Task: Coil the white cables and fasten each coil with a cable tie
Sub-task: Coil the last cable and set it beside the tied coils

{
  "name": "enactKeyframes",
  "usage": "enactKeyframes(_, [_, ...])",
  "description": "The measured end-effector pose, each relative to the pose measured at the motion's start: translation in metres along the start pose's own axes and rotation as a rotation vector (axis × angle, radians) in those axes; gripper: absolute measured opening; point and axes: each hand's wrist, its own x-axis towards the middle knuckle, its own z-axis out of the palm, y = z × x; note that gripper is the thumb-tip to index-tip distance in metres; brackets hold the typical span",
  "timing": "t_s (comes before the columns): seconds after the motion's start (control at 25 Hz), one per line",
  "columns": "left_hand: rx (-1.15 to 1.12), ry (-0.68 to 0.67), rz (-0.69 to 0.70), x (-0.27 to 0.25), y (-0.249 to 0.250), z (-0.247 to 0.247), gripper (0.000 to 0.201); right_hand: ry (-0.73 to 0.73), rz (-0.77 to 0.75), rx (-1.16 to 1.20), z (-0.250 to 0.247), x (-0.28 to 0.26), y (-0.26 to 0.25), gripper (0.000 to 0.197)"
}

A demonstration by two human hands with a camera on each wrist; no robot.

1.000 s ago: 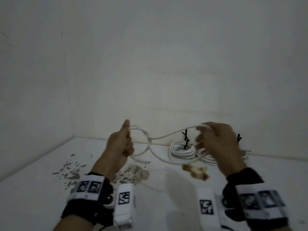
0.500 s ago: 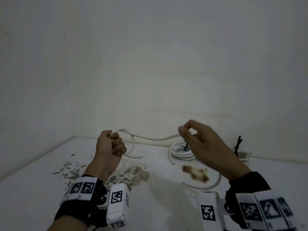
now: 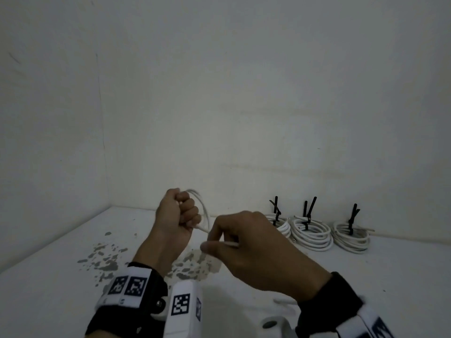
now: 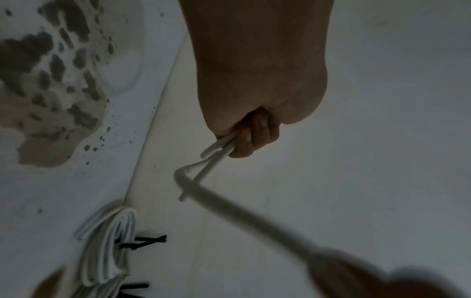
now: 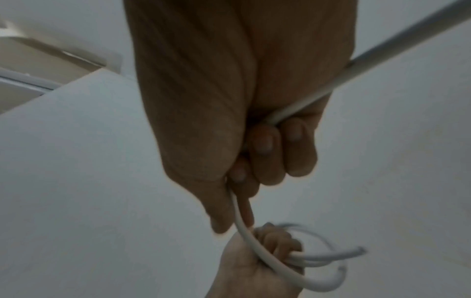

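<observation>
My left hand (image 3: 186, 213) is a raised fist that grips a small bundle of loops of the white cable (image 3: 204, 211). From the fist the cable runs a short way to my right hand (image 3: 220, 243), just to its right, which pinches the cable between thumb and curled fingers. In the left wrist view the fingers (image 4: 251, 139) clamp the white cable (image 4: 203, 173), with a free end below. In the right wrist view the white cable (image 5: 300, 106) passes through my right hand (image 5: 257, 161) down to the left hand (image 5: 267, 250). Three coils (image 3: 313, 234) with black cable ties (image 3: 308, 211) lie by the back wall.
A white table (image 3: 366, 276) meets white walls at the back and left. Grey flaked stains (image 3: 107, 261) mark the table below my left hand. A loose stretch of cable (image 3: 284, 301) trails near my right wrist. The tied coils (image 4: 109, 248) also show in the left wrist view.
My right hand has come left and lower with the cable, up close to my left hand. The long span of cable between the hands is gone, and more loops stand at the left fist.
</observation>
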Motion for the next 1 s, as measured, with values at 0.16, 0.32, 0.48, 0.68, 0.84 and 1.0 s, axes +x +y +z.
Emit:
enactKeyframes(0.16, [0.476, -0.118, -0.099, -0.021, -0.027, 0.023, 0.035, 0.291, 0.019, 0.274, 0.009, 0.006, 0.01, 0.02])
enactKeyframes(0.32, [0.547, -0.297, -0.239, -0.034, -0.03, 0.034, 0.035, 0.571, 0.193, 0.465, 0.0, 0.008, 0.037, 0.022])
enactKeyframes(0.48, [0.648, -0.381, -0.303, -0.037, -0.03, 0.038, 0.037, 0.613, 0.211, 0.42, -0.008, 0.006, 0.051, 0.024])
enactKeyframes(0.68, [0.709, -0.457, -0.337, -0.038, -0.024, 0.036, 0.044, 0.634, 0.203, 0.378, -0.015, 0.003, 0.053, 0.022])
enactKeyframes(0.84, [0.592, -0.387, -0.258, -0.033, -0.021, 0.024, 0.042, 0.448, 0.286, 0.468, -0.029, -0.005, 0.068, 0.032])
enactKeyframes(1.0, [0.249, -0.278, -0.195, -0.014, -0.006, 0.004, 0.044, 0.246, 0.389, 0.49, -0.047, -0.023, 0.092, 0.028])
